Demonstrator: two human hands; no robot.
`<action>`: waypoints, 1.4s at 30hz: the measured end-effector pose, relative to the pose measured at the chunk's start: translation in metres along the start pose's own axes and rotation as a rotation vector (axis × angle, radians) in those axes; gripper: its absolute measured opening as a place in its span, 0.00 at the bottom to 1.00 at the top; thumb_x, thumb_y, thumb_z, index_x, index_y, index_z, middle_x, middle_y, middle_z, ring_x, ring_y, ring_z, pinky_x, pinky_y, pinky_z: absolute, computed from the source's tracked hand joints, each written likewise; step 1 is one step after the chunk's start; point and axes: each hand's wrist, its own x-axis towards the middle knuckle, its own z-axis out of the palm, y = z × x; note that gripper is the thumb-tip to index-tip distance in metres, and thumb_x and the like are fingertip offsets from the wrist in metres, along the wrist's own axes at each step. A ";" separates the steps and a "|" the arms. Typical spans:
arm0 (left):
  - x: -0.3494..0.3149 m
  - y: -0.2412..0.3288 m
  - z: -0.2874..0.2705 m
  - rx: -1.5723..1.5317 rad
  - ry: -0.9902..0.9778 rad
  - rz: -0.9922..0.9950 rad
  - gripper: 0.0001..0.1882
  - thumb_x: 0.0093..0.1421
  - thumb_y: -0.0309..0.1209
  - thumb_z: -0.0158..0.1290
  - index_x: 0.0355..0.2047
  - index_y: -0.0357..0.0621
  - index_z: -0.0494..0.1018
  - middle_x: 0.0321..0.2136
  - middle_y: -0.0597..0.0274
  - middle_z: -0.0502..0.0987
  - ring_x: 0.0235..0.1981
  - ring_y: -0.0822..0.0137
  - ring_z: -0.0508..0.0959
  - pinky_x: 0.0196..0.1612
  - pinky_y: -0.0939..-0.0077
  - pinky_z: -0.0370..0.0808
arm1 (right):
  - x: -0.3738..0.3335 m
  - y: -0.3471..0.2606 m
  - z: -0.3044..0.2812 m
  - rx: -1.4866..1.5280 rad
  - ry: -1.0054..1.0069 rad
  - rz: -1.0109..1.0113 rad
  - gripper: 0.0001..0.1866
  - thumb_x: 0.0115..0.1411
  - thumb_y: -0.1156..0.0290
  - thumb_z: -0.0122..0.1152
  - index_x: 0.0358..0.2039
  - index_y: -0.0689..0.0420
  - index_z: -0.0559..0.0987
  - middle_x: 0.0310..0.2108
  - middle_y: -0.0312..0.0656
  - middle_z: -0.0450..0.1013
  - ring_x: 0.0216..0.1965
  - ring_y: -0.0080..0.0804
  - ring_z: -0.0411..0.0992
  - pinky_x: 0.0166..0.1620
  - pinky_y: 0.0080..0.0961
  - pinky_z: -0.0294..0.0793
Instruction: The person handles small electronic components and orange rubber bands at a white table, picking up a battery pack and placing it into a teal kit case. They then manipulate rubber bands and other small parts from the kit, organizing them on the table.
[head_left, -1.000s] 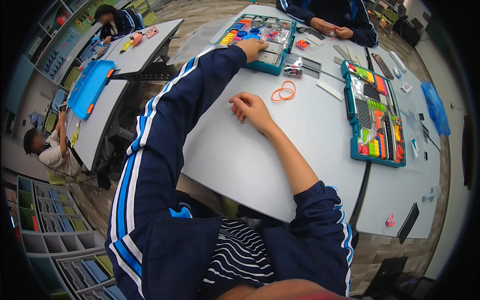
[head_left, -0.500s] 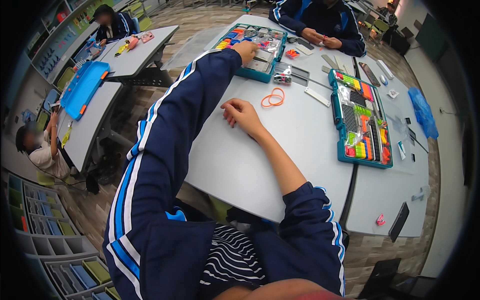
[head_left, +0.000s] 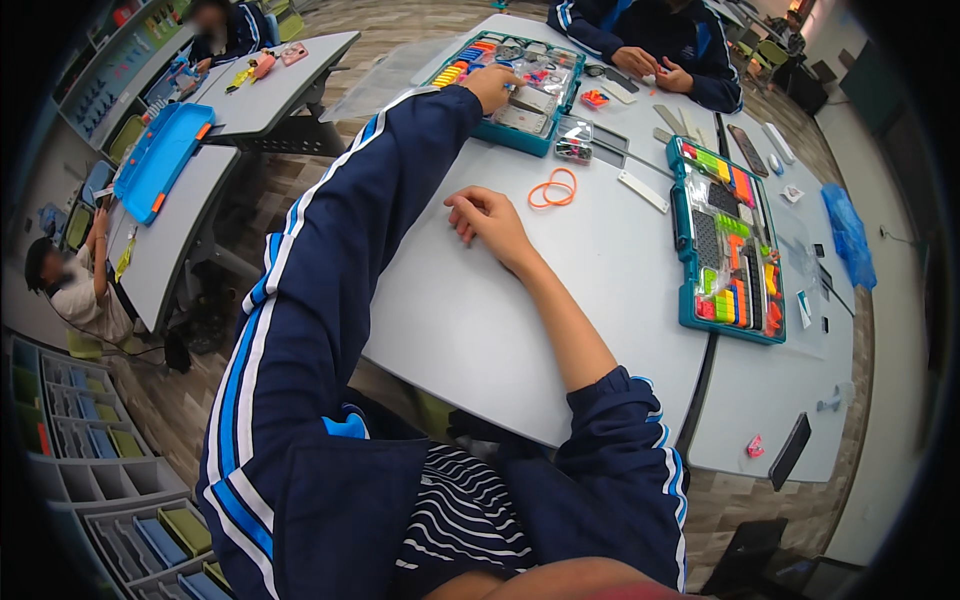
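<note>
My left hand (head_left: 490, 87) reaches over the far teal parts case (head_left: 512, 137), its forefinger stretched toward the small coloured pieces. Nothing shows in its grasp, though its lower fingers are partly hidden. Inside that case lie yellow, orange and blue building parts and grey pieces in compartments. My right hand (head_left: 490, 226) rests on the white table (head_left: 480, 340), fingers loosely bent and apart, with nothing visible in them. Just beyond it are two orange rubber bands (head_left: 553, 189), looped over each other. A small clear box of dark parts (head_left: 574, 138) stands beside the case.
A second teal case (head_left: 730, 240) of coloured parts lies to the right. Across the table, another person's hands (head_left: 655, 70) hold something small. A white strip (head_left: 643, 191), a blue plastic bag (head_left: 848, 235) and a dark flat object (head_left: 790, 452) lie farther right.
My left hand has shifted slightly over the case. My right hand stays on the table. The other person's hands have moved slightly apart. The whole view has tilted a little.
</note>
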 end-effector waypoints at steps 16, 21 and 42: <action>0.000 -0.008 0.000 -0.200 -0.061 0.067 0.19 0.57 0.18 0.50 0.46 0.45 0.81 0.47 0.55 0.80 0.49 0.55 0.78 0.55 0.69 0.73 | 0.000 -0.002 0.000 -0.007 0.004 0.025 0.13 0.68 0.67 0.53 0.40 0.64 0.80 0.27 0.39 0.75 0.24 0.21 0.72 0.28 0.18 0.73; 0.011 -0.013 0.001 -0.142 0.039 -0.086 0.17 0.55 0.20 0.53 0.44 0.48 0.83 0.41 0.52 0.83 0.44 0.55 0.81 0.49 0.67 0.77 | 0.001 -0.002 0.000 0.001 0.006 0.030 0.13 0.68 0.67 0.53 0.40 0.64 0.80 0.27 0.38 0.75 0.25 0.21 0.72 0.28 0.18 0.73; -0.003 -0.004 -0.004 0.166 -0.047 0.019 0.13 0.58 0.27 0.52 0.41 0.50 0.82 0.41 0.59 0.76 0.50 0.58 0.75 0.52 0.65 0.74 | -0.001 -0.004 -0.001 0.026 -0.022 0.026 0.15 0.70 0.65 0.53 0.41 0.64 0.79 0.28 0.38 0.74 0.26 0.19 0.71 0.29 0.16 0.72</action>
